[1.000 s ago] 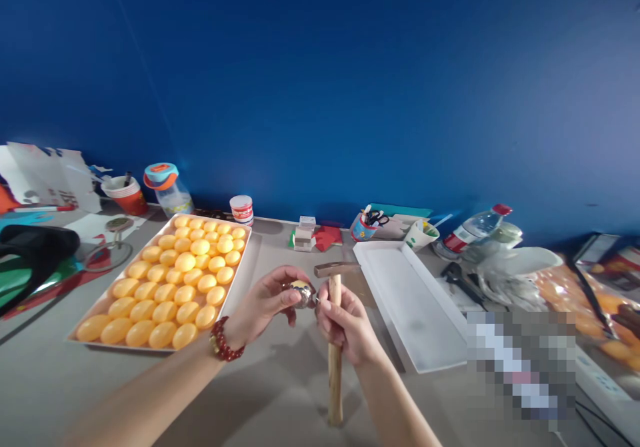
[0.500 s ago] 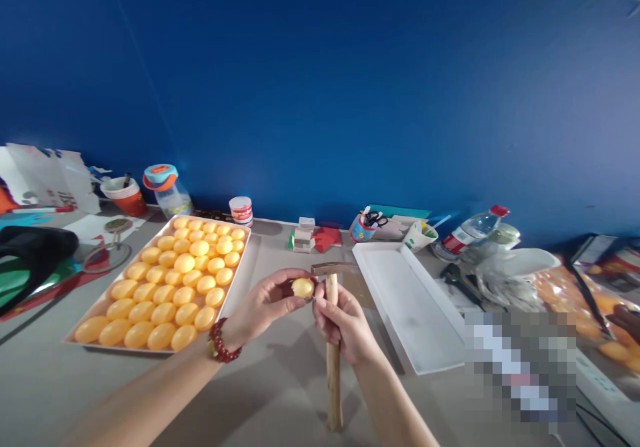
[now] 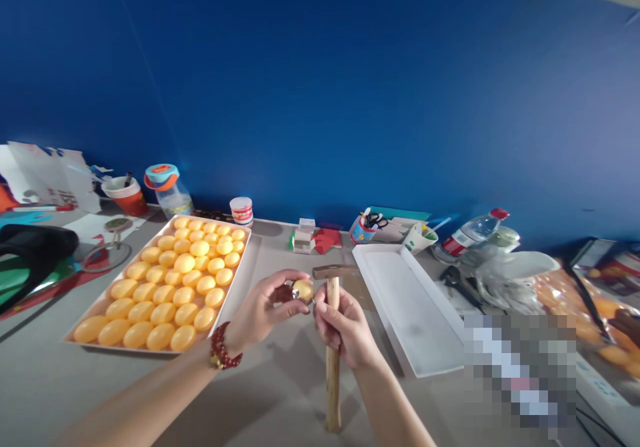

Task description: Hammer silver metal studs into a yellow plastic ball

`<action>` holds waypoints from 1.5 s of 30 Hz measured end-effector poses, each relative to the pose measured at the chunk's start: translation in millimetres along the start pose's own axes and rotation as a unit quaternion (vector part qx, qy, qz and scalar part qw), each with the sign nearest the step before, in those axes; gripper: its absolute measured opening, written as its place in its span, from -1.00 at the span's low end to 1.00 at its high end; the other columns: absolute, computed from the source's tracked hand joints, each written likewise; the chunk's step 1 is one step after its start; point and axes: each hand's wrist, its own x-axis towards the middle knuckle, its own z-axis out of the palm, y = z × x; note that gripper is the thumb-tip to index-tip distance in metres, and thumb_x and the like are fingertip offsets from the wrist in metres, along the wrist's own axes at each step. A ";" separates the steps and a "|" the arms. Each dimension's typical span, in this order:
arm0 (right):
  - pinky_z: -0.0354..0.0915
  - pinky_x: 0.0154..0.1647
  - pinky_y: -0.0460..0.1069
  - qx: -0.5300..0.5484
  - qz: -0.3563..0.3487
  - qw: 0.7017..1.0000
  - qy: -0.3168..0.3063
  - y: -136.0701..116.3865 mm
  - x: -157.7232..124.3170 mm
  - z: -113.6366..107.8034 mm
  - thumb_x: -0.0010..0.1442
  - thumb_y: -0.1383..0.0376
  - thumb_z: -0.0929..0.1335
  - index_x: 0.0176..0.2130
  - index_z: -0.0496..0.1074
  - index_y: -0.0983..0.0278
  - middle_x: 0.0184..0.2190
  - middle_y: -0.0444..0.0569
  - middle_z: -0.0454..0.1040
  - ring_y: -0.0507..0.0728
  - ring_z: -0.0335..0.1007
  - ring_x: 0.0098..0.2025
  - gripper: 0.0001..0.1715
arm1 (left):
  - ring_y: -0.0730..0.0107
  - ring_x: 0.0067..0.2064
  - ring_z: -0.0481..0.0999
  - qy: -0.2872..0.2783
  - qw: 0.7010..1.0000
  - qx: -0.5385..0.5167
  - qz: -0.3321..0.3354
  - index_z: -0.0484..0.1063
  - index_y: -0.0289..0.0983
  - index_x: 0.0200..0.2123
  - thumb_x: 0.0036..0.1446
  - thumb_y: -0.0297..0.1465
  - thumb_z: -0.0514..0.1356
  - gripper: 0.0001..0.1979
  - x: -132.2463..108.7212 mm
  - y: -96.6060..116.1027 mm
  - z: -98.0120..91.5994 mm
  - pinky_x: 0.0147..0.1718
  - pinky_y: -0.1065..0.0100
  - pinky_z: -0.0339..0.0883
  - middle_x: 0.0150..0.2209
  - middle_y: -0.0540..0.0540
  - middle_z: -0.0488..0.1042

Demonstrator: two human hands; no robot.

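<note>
Between its thumb and fingers, my left hand (image 3: 270, 300) pinches a small round yellowish ball (image 3: 303, 290) with a shiny, metallic-looking patch on its left side. My right hand (image 3: 345, 320) is closed around the wooden handle of a hammer (image 3: 333, 380), which stands nearly upright, its head at the top. The right thumb and fingertip also meet close to the ball's right edge, at a tiny dark piece too small to make out. Left of my hands lies a shallow tray (image 3: 240, 260) full of orange balls (image 3: 165, 294).
A long white tray (image 3: 410, 314) lies to the right. Behind it stand a cup with scissors (image 3: 363, 228), a paper cup (image 3: 420, 236) and a bottle (image 3: 470, 234). Small boxes (image 3: 303, 239) and a round tub (image 3: 242, 212) sit near the blue wall (image 3: 300, 100).
My left hand has turned the ball slightly, so its shiny patch shows more. My right hand keeps the hammer almost in the same place.
</note>
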 end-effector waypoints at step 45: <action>-0.03 -0.75 -0.23 -0.037 -0.022 0.999 -0.016 2.2 -0.2 0.5 0.18 0.14 0.43 -0.29 0.32 0.29 -0.54 -0.07 0.53 -0.16 0.05 -0.75 -0.69 | 0.42 -0.24 0.55 0.042 0.964 0.222 0.144 0.38 -0.19 0.01 0.13 -0.39 0.26 -0.66 -5.8 8.6 1.3 -0.24 0.39 0.53 -0.07 -0.11 0.44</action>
